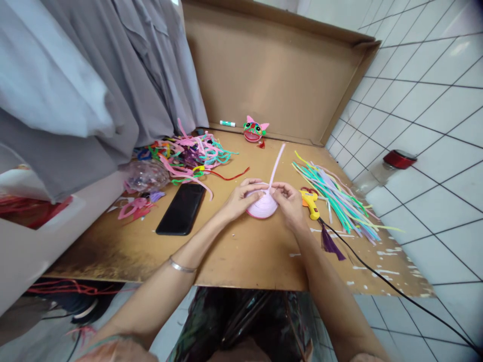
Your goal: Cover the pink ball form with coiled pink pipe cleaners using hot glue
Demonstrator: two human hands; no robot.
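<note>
Between my hands is a rounded, coiled piece of pale lilac pipe cleaner (263, 207) with a pinkish-red lower edge. One loose strand (277, 165) sticks up from its top and leans right. My left hand (241, 199) is closed on the coil's left side, with the thumb across its top. On the right side, my right hand (290, 200) pinches the coil near the base of the upright strand. Close to my right hand lies a yellow glue gun (310, 204) with a black cord, and red-handled scissors (308, 190) show partly behind it.
Pastel pipe cleaners (339, 198) and a purple tassel (331, 243) lie right. Left are a black phone (181, 209) and a tangled pile of pipe cleaners (196, 153). A small animal-face figure (253, 129) and a glue stick (227, 123) stand near the cardboard back panel (275, 70).
</note>
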